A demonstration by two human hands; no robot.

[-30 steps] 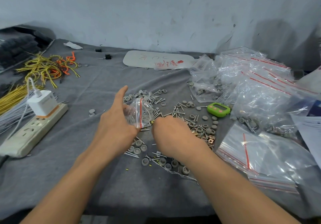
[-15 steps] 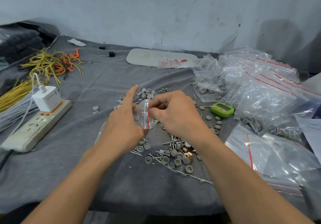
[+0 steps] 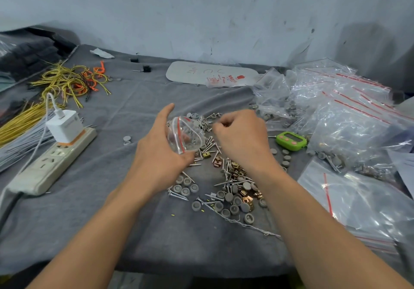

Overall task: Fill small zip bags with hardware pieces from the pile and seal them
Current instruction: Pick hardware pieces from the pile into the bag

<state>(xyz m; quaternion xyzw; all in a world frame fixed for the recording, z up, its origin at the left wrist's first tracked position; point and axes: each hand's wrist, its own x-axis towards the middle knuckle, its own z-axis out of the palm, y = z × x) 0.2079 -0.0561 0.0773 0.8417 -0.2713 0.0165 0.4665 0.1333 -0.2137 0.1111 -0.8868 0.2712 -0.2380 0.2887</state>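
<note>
Since the earlier frame, right hand [image 3: 240, 139] has left the bag [image 3: 184, 135] mouth and sits fisted just beside it, contents not visible. Left hand [image 3: 160, 152] grips the bag, mouth gaping, above the pile [image 3: 233, 183] on the cloth [image 3: 125, 199]

The hardware pile [image 3: 226, 176] lies at frame centre on the cloth [image 3: 112, 210]; a power strip [image 3: 51, 165] sits left (charger [image 3: 65, 126] plugged in), bags [image 3: 349, 118] heaped upper right.
</note>
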